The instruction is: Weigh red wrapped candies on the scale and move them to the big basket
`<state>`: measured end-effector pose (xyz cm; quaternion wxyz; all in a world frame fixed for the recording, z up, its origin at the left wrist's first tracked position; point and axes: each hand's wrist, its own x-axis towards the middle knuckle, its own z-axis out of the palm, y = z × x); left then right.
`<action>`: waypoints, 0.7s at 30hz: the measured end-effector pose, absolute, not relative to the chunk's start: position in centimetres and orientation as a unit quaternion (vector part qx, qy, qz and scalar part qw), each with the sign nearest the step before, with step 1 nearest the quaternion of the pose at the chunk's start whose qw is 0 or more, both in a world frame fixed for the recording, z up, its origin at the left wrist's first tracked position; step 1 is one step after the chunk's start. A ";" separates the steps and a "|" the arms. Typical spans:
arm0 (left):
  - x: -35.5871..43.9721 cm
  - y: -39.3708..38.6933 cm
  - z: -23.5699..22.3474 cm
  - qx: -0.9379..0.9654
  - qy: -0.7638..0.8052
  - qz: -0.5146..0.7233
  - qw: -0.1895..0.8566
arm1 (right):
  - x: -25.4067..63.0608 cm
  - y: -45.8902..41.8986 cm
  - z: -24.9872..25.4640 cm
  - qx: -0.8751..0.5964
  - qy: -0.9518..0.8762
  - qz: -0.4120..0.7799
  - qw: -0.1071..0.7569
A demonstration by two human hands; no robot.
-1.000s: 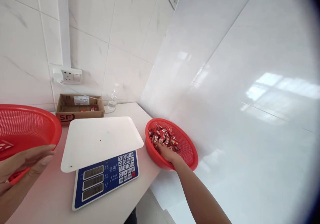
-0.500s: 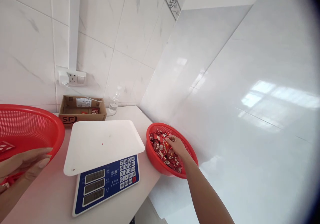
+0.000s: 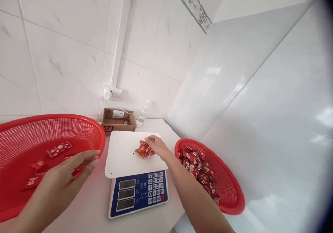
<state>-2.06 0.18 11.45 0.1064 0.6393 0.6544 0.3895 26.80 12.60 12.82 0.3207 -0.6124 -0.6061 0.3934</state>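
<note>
My right hand (image 3: pixel 158 147) is over the white platter (image 3: pixel 122 156) of a blue electronic scale (image 3: pixel 139 193), fingers pinched on a few red wrapped candies (image 3: pixel 142 149). To its right a red mesh basket (image 3: pixel 229 194) holds a heap of the same candies (image 3: pixel 199 167). On the left my left hand (image 3: pixel 69 172) grips the near rim of a larger red mesh basket (image 3: pixel 52 130), which holds a few red packets (image 3: pixel 59 148).
A brown cardboard box (image 3: pixel 118 121) and a clear plastic bottle (image 3: pixel 142 116) stand at the back of the white counter (image 3: pixel 88 205) against the tiled wall. A wall socket (image 3: pixel 113 94) sits above the box. A glossy white wall rises on the right.
My right hand left the right basket with candies and moved left over the scale platter. The view swung right and up; the left basket shows more.
</note>
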 end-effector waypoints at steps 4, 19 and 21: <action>-1.9 -0.2 12.0 0.620 0.676 0.359 0.174 | 26.1 12.9 12.9 -0.601 -0.616 0.395 0.322; -1.9 -0.2 12.1 0.635 0.653 0.372 0.176 | 26.9 11.4 11.9 -0.586 -0.751 0.204 0.228; -1.9 -0.2 12.2 0.635 0.653 0.373 0.176 | 26.3 11.2 11.8 -0.572 -0.772 0.186 0.207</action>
